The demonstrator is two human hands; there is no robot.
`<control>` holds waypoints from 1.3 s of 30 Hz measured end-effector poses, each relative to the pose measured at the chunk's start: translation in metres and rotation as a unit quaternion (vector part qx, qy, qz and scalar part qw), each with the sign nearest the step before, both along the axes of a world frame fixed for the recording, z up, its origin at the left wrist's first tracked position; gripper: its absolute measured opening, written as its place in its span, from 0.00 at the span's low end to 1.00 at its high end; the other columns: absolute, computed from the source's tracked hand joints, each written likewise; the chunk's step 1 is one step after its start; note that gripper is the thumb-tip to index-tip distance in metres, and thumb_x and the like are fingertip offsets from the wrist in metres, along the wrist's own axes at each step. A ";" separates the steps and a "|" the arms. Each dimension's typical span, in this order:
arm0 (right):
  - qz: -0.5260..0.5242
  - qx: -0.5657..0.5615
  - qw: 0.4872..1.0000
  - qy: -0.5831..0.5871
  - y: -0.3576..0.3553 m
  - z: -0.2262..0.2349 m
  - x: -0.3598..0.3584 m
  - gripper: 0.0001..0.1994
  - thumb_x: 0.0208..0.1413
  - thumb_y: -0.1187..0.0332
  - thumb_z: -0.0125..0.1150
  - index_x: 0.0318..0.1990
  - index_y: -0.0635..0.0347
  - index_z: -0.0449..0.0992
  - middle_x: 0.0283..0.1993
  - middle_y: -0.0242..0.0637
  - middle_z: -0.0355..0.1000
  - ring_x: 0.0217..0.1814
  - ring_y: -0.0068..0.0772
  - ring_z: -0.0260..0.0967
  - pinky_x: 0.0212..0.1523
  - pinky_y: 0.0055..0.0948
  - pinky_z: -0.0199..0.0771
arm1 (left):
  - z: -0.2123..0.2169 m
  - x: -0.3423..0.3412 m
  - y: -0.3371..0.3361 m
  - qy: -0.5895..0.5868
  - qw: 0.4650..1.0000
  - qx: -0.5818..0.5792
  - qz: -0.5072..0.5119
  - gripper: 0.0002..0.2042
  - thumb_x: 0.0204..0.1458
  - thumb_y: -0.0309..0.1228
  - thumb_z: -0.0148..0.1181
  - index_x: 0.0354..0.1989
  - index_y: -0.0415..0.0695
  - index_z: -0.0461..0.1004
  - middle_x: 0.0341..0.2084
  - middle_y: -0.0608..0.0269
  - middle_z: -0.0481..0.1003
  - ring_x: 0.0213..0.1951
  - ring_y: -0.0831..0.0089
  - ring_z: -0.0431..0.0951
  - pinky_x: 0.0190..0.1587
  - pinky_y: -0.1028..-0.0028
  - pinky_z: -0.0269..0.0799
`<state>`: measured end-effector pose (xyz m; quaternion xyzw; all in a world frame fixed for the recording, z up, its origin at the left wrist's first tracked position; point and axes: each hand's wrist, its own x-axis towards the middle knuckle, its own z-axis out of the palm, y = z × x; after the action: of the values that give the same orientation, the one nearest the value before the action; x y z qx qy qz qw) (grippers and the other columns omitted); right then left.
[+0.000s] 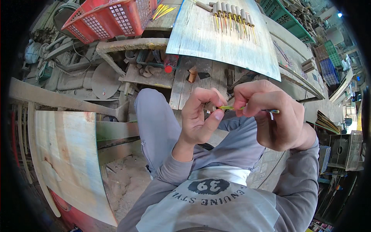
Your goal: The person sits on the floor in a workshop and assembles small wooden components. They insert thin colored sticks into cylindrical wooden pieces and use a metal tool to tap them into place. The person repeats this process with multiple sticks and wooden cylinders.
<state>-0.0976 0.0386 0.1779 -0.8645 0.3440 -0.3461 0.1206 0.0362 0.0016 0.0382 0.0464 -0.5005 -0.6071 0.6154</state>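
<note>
In front of my lap, both hands work on a thin yellow-green stick (231, 108). My left hand (198, 118) pinches its left end between thumb and forefinger. A small pale round bit shows at those fingertips, too small to make out. My right hand (279, 110) is closed around the stick's other part with curled fingers; a dark tip (274, 111) sticks out past them. Beyond the hands, several grey cylinders with thin yellow sticks (234, 17) lie in a row on a pale board (197, 40).
A red plastic basket (104, 21) stands far left, beside loose yellow sticks (163, 11). Under the bench are a red-capped bottle (170, 63) and wooden offcuts. A plywood sheet (69, 154) leans at my left. Green crates (288, 19) stand far right.
</note>
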 end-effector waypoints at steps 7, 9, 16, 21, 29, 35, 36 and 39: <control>0.004 -0.015 1.000 0.008 0.000 0.001 0.001 0.13 0.45 0.93 0.40 0.37 0.71 0.62 0.33 0.55 0.69 0.30 0.31 0.69 0.31 0.24 0.72 | 0.001 0.000 0.002 -0.011 1.000 0.017 -0.012 0.09 0.49 0.24 0.55 0.37 0.39 0.63 0.29 0.60 0.69 0.29 0.81 0.65 0.33 0.82 0.60; 0.005 -0.016 1.000 0.011 0.000 0.001 0.001 0.13 0.44 0.93 0.41 0.37 0.71 0.62 0.33 0.55 0.69 0.31 0.32 0.70 0.31 0.24 0.72 | 0.000 -0.001 0.002 -0.004 1.000 0.015 -0.011 0.09 0.49 0.24 0.55 0.37 0.39 0.63 0.29 0.60 0.69 0.29 0.81 0.66 0.33 0.82 0.60; 0.014 -0.022 0.999 0.026 -0.001 0.002 -0.001 0.14 0.43 0.94 0.41 0.37 0.70 0.62 0.33 0.54 0.69 0.31 0.33 0.70 0.32 0.25 0.73 | -0.001 0.001 0.001 -0.021 1.000 0.017 -0.013 0.09 0.49 0.24 0.55 0.37 0.39 0.64 0.31 0.61 0.70 0.31 0.80 0.67 0.36 0.82 0.63; 0.008 -0.003 1.000 0.015 0.001 0.003 -0.001 0.14 0.47 0.93 0.38 0.38 0.68 0.60 0.33 0.54 0.69 0.31 0.33 0.72 0.33 0.26 0.74 | -0.001 0.003 -0.001 -0.010 1.000 0.016 -0.016 0.11 0.48 0.23 0.56 0.39 0.38 0.64 0.32 0.62 0.69 0.33 0.80 0.69 0.38 0.81 0.64; 0.013 0.012 1.000 0.024 0.000 0.005 -0.002 0.13 0.50 0.91 0.38 0.39 0.65 0.59 0.33 0.53 0.69 0.31 0.34 0.72 0.33 0.27 0.74 | 0.002 0.005 -0.002 -0.013 1.000 0.000 0.001 0.13 0.47 0.22 0.56 0.41 0.39 0.63 0.32 0.61 0.70 0.33 0.79 0.71 0.38 0.80 0.65; 0.018 0.008 0.999 0.027 -0.001 0.005 -0.002 0.13 0.49 0.92 0.38 0.39 0.66 0.59 0.33 0.53 0.69 0.31 0.35 0.72 0.33 0.27 0.75 | 0.001 0.006 -0.004 -0.020 1.000 -0.012 -0.002 0.12 0.46 0.22 0.56 0.40 0.39 0.63 0.31 0.62 0.70 0.31 0.81 0.69 0.36 0.82 0.63; 0.018 0.008 0.999 0.027 -0.001 0.004 -0.002 0.13 0.49 0.92 0.38 0.39 0.66 0.59 0.33 0.54 0.69 0.31 0.35 0.72 0.33 0.28 0.75 | 0.000 0.006 -0.004 -0.019 1.000 -0.011 -0.005 0.12 0.46 0.22 0.55 0.40 0.39 0.63 0.31 0.62 0.70 0.31 0.81 0.69 0.35 0.82 0.63; 0.016 0.011 1.000 0.023 0.000 0.004 -0.001 0.13 0.49 0.91 0.38 0.39 0.66 0.59 0.33 0.54 0.69 0.31 0.35 0.72 0.33 0.28 0.75 | 0.003 0.006 -0.004 -0.021 1.000 -0.011 0.005 0.12 0.46 0.22 0.55 0.40 0.39 0.63 0.31 0.62 0.70 0.31 0.81 0.69 0.35 0.82 0.63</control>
<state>-0.0990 0.0386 0.1822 -0.8763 0.3368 -0.3201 0.1272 0.0425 -0.0024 0.0412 0.0553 -0.5197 -0.5976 0.6080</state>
